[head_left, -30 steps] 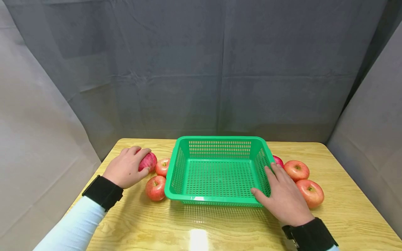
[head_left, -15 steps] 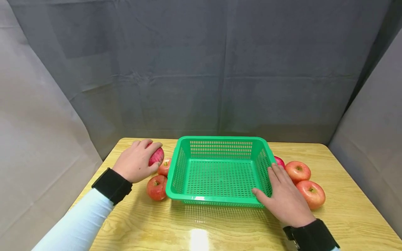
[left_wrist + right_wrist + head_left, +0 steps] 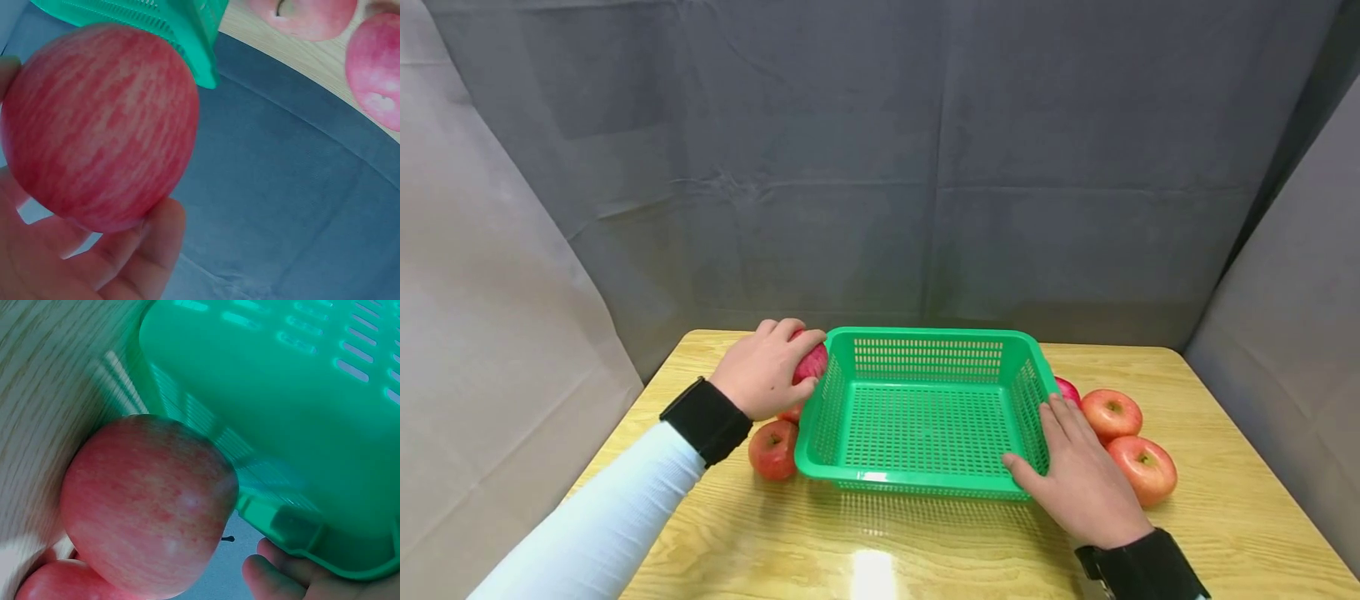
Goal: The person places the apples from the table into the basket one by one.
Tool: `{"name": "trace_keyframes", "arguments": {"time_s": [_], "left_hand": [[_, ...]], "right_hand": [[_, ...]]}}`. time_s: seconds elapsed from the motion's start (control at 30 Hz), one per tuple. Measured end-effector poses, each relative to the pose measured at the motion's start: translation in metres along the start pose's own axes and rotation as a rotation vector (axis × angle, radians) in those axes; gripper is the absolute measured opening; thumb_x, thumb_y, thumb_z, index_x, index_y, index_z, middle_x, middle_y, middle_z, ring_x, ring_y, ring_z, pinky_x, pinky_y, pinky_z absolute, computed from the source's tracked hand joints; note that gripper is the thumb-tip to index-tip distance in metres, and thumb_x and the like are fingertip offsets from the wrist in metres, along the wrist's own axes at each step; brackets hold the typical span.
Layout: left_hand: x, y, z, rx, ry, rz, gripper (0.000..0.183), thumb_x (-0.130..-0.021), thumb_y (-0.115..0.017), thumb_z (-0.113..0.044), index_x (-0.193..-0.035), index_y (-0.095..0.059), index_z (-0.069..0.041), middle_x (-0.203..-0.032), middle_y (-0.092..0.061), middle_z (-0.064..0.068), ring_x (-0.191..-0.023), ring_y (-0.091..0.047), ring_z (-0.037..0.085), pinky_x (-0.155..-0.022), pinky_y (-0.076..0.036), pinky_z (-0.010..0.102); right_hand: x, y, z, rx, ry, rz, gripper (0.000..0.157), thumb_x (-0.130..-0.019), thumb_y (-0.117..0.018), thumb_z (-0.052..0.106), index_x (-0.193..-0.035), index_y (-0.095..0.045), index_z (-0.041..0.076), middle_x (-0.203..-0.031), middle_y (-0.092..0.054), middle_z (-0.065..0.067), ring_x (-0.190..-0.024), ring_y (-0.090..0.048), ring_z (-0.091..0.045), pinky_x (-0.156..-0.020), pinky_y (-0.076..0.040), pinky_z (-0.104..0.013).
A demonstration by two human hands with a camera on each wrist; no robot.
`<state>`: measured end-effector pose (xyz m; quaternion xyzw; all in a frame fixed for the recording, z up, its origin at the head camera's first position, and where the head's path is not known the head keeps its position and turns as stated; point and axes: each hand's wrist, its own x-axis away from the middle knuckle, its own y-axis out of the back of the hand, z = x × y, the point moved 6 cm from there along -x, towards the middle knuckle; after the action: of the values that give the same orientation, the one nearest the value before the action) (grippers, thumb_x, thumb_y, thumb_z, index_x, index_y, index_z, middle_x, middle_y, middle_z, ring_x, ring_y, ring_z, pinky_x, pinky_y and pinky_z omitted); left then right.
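Note:
A red apple [image 3: 811, 364] is in my left hand [image 3: 767, 371], raised beside the left rim of the green plastic basket [image 3: 925, 483]. In the left wrist view, fingers curl round this streaked apple [image 3: 106, 125], and part of the basket shows behind it. My right hand [image 3: 1086, 475] rests on the basket's right front corner, fingers extended along the side rim and thumb at the front. From the right wrist, fingertips [image 3: 269, 578] appear at the basket's edge, close to an apple [image 3: 150, 506] outside it. No fruit lies inside the basket.
Left of the basket sit an apple [image 3: 773, 450] and another one [image 3: 791, 414] mostly covered by my left hand. To its right are a near apple [image 3: 1142, 468], one behind it [image 3: 1111, 412] and a darker red one [image 3: 1067, 389]. Grey cloth [image 3: 880, 167] hangs behind the wooden table [image 3: 775, 542].
My left hand has lifted the red apple and carried it rightward to the basket's left rim. The right hand and the basket have stayed nearly still.

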<state>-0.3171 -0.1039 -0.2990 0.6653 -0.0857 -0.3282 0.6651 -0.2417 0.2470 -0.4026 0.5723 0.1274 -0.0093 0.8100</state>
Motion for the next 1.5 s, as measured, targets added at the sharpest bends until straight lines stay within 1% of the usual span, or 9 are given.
{"name": "trace_keyframes", "arguments": {"time_s": [0.13,0.33,0.63,0.83,0.97,1.1,1.23,1.37,1.5], "left_hand": [[-0.007,0.0,-0.008,-0.002,-0.034,-0.002,0.047,-0.08,-0.062,-0.032,-0.125,-0.058,-0.018,-0.114,-0.055,0.011,-0.096,-0.047,0.03,-0.071,-0.054,0.043],[-0.016,0.003,-0.021,-0.009,-0.089,-0.019,0.045,-0.08,-0.063,-0.031,-0.123,-0.059,-0.018,-0.113,-0.056,0.01,-0.094,-0.048,0.029,-0.067,-0.054,0.042],[-0.031,0.002,-0.037,-0.034,-0.136,0.01,0.045,-0.081,-0.061,-0.033,-0.124,-0.057,-0.021,-0.112,-0.055,0.008,-0.094,-0.048,0.027,-0.064,-0.052,0.039],[-0.041,-0.001,-0.053,-0.049,-0.178,0.031,0.046,-0.081,-0.061,-0.034,-0.125,-0.056,-0.022,-0.114,-0.056,0.008,-0.095,-0.048,0.026,-0.065,-0.053,0.037],[-0.046,-0.004,-0.066,-0.063,-0.218,0.026,0.044,-0.082,-0.06,-0.035,-0.124,-0.056,-0.022,-0.114,-0.056,0.007,-0.095,-0.049,0.025,-0.065,-0.053,0.034],[-0.051,-0.007,-0.077,-0.062,-0.255,0.021,0.043,-0.083,-0.059,-0.034,-0.124,-0.056,-0.021,-0.112,-0.057,0.007,-0.092,-0.049,0.024,-0.061,-0.052,0.032],[-0.056,-0.009,-0.085,-0.066,-0.268,0.028,0.042,-0.083,-0.059,-0.033,-0.123,-0.056,-0.022,-0.111,-0.056,0.006,-0.09,-0.048,0.022,-0.057,-0.051,0.03],[-0.062,-0.011,-0.092,-0.082,-0.281,0.041,0.043,-0.082,-0.059,-0.034,-0.124,-0.055,-0.023,-0.111,-0.055,0.004,-0.091,-0.047,0.021,-0.058,-0.05,0.028],[-0.067,-0.015,-0.102,-0.061,-0.3,0.049,0.043,-0.082,-0.06,-0.034,-0.123,-0.055,-0.023,-0.109,-0.055,0.004,-0.09,-0.046,0.021,-0.059,-0.051,0.029]], "right_hand": [[-0.001,0.0,0.001,0.004,-0.002,0.006,0.098,-0.086,-0.046,0.071,-0.144,-0.028,-0.006,-0.151,-0.019,-0.023,-0.136,-0.012,-0.036,-0.104,-0.024,-0.063],[-0.003,-0.002,0.004,0.01,0.003,-0.009,0.1,-0.085,-0.044,0.072,-0.144,-0.028,-0.006,-0.151,-0.02,-0.023,-0.136,-0.012,-0.035,-0.104,-0.025,-0.062],[-0.002,-0.004,0.009,0.012,0.013,-0.025,0.097,-0.085,-0.047,0.069,-0.143,-0.029,-0.006,-0.151,-0.022,-0.023,-0.137,-0.012,-0.034,-0.104,-0.027,-0.061],[-0.002,-0.004,0.01,0.016,0.007,-0.02,0.101,-0.084,-0.042,0.074,-0.144,-0.028,-0.006,-0.151,-0.022,-0.022,-0.137,-0.013,-0.034,-0.104,-0.027,-0.061],[-0.002,-0.004,0.01,0.02,0.002,-0.024,0.101,-0.084,-0.042,0.075,-0.144,-0.029,-0.006,-0.151,-0.022,-0.022,-0.136,-0.014,-0.034,-0.104,-0.027,-0.06],[-0.002,-0.006,0.012,0.024,0.005,-0.028,0.102,-0.083,-0.041,0.076,-0.144,-0.029,-0.005,-0.151,-0.023,-0.022,-0.136,-0.015,-0.034,-0.104,-0.027,-0.06],[-0.002,-0.007,0.013,0.026,0.011,-0.033,0.102,-0.083,-0.04,0.076,-0.144,-0.03,-0.005,-0.151,-0.023,-0.021,-0.136,-0.015,-0.033,-0.104,-0.028,-0.059],[-0.002,-0.006,0.014,0.025,0.013,-0.035,0.101,-0.084,-0.04,0.075,-0.144,-0.03,-0.005,-0.15,-0.024,-0.021,-0.136,-0.016,-0.033,-0.104,-0.028,-0.06],[-0.002,-0.006,0.015,0.022,0.015,-0.041,0.101,-0.084,-0.041,0.075,-0.143,-0.03,-0.005,-0.15,-0.024,-0.021,-0.136,-0.016,-0.033,-0.104,-0.029,-0.059]]}}
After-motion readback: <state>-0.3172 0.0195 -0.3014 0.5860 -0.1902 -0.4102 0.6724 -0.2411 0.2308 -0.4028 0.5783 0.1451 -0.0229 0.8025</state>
